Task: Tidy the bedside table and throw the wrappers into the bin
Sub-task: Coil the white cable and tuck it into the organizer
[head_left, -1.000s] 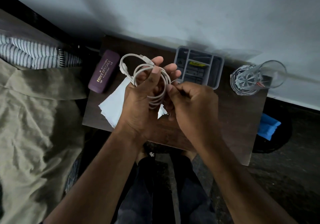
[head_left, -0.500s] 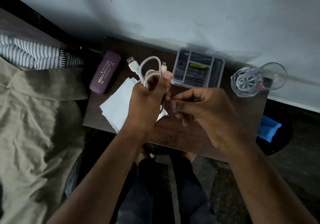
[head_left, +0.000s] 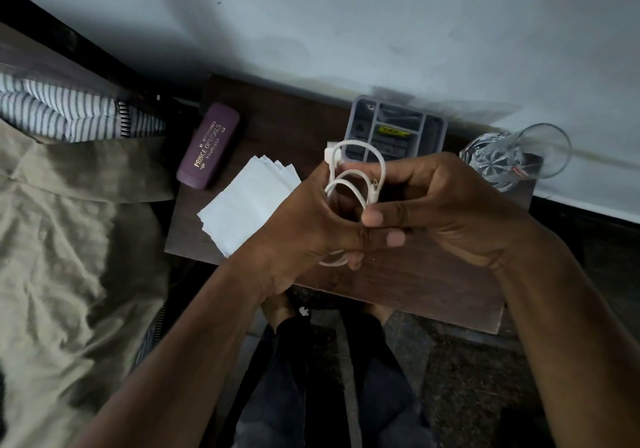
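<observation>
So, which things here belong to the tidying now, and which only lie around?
In hand:
white cable, coiled, held by left hand and right hand

Lying about:
purple glasses case
white tissues
grey organiser tray
glass

Dim room, pale wall (head_left: 346, 24), bed (head_left: 62, 239) leftward

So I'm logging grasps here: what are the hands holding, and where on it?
A coiled white cable. The left hand grips the bundle's lower loops; the right hand pinches the loops near a connector end.
</observation>
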Available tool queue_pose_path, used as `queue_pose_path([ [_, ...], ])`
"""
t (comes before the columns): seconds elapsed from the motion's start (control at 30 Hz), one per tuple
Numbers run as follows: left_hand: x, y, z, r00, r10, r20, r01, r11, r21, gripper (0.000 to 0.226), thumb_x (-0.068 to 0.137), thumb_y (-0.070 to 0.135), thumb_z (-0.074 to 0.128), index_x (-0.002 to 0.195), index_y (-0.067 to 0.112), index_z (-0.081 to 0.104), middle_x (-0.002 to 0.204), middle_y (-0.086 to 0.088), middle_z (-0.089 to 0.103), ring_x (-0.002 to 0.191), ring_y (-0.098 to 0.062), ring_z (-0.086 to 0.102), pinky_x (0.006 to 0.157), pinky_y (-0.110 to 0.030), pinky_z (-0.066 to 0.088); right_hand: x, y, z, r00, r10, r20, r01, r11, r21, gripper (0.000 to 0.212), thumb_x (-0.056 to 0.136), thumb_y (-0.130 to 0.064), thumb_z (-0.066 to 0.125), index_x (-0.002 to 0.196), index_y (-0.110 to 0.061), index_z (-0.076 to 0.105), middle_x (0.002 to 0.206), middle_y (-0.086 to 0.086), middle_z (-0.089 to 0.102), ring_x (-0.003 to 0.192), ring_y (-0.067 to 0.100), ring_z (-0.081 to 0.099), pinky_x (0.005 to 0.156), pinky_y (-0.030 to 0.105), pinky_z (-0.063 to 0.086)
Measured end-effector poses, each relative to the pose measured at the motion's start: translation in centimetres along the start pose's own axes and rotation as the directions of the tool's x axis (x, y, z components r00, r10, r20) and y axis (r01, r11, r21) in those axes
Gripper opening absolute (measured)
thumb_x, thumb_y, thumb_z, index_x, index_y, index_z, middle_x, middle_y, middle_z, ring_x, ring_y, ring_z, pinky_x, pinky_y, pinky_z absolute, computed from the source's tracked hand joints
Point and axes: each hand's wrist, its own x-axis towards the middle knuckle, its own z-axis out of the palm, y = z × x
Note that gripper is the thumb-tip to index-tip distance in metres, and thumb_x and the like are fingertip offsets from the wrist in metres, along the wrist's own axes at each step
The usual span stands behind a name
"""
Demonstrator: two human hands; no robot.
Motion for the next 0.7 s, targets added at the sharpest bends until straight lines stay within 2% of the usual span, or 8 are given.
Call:
queue_pose_path([
  [0.07,0.3,-0.3,0.1,0.996,-0.012,-0.087,0.017,0.999,0.046,0.118,0.061,0.005,0.089,0.158,0.01,0.021,0.117,-0.025,0.069,0.089,-0.054,0.067,0.072,-0.057,0.057,-0.1,0.0,-0.1,1.0,0.019,-0.022,-0.019,1.0,0.008,0.049,0.072,-0.018,0.088,0.117,-0.003,0.074,0.112,0.028,0.074,0.099,0.058,0.067,0.093,0.071,0.048],
  [0.13,0.4,-0.5,0.3,0.989,-0.016,-0.145,0.034,0.992,0.122,0.146,0.051,0.019,0.092,0.161,0.031,-0.002,0.128,-0.005,0.067,0.093,-0.033,0.073,0.067,-0.044,0.06,-0.1,0.0,0.0,1.0,0.024,-0.01,-0.024,1.0,0.006,0.039,0.075,-0.013,0.085,0.113,-0.005,0.076,0.1,0.026,0.076,0.089,0.045,0.067,0.086,0.058,0.047],
  [0.23,1.0,-1.1,-0.1,0.991,-0.001,-0.135,0.032,0.974,0.226,0.146,0.052,0.022,0.088,0.16,0.034,-0.01,0.125,0.023,0.065,0.101,-0.021,0.073,0.076,-0.045,0.063,0.2,-0.1,0.4,1.0,0.022,0.02,-0.021,0.999,-0.047,0.025,0.084,-0.009,0.08,0.108,-0.003,0.075,0.086,0.01,0.079,0.074,0.031,0.076,0.072,0.042,0.057],
  [0.3,1.5,-1.3,-0.4,0.993,-0.018,-0.115,0.045,0.971,0.236,0.146,0.055,0.018,0.089,0.16,0.031,-0.011,0.104,0.039,0.068,0.088,-0.01,0.076,0.068,-0.035,0.064,0.6,0.0,0.7,0.999,-0.013,-0.043,0.01,0.997,-0.073,0.02,0.085,-0.013,0.081,0.101,-0.003,0.076,0.082,0.018,0.079,0.066,0.043,0.075,0.065,0.057,0.061],
  [0.37,2.0,-1.1,-0.4,0.994,-0.026,-0.11,0.052,0.969,0.242,0.15,0.047,0.028,0.09,0.16,0.032,-0.009,0.112,0.025,0.071,0.089,-0.015,0.076,0.067,-0.037,0.063,1.0,0.2,1.3,0.985,-0.055,-0.161,0.047,0.997,-0.054,0.018,0.084,-0.016,0.083,0.095,-0.003,0.079,0.079,0.024,0.077,0.059,0.051,0.071,0.053,0.071,0.055],
  [0.43,2.5,-0.9,-0.2,0.994,-0.023,-0.111,0.048,0.973,0.225,0.145,0.046,0.03,0.088,0.16,0.034,-0.001,0.127,0.0,0.068,0.092,-0.029,0.074,0.065,-0.042,0.06,1.4,0.6,1.7,0.968,-0.056,-0.247,0.064,0.998,0.024,0.019,0.084,-0.016,0.084,0.089,0.001,0.078,0.073,0.025,0.076,0.052,0.049,0.07,0.048,0.064,0.057],
  [0.57,3.3,-0.7,0.0,0.986,0.023,-0.162,0.038,0.932,0.362,0.143,0.056,0.017,0.083,0.16,0.029,-0.014,0.103,0.023,0.073,0.084,-0.008,0.076,0.068,-0.033,0.063,1.8,1.3,1.8,0.952,-0.014,-0.305,0.062,0.987,0.149,0.023,0.082,-0.017,0.085,0.088,0.004,0.078,0.07,0.025,0.075,0.048,0.045,0.07,0.051,0.045,0.058],
  [0.7,3.7,-0.5,0.6,0.971,0.115,-0.209,0.0,0.876,0.483,0.145,0.054,0.036,0.083,0.156,0.036,-0.02,0.11,0.008,0.073,0.098,-0.014,0.073,0.087,-0.038,0.06,2.0,1.5,1.0,0.92,-0.007,-0.392,0.041,0.996,0.08,0.026,0.074,-0.027,0.089,0.091,-0.008,0.083,0.076,0.011,0.08,0.059,0.023,0.077,0.048,0.025,0.056],
])
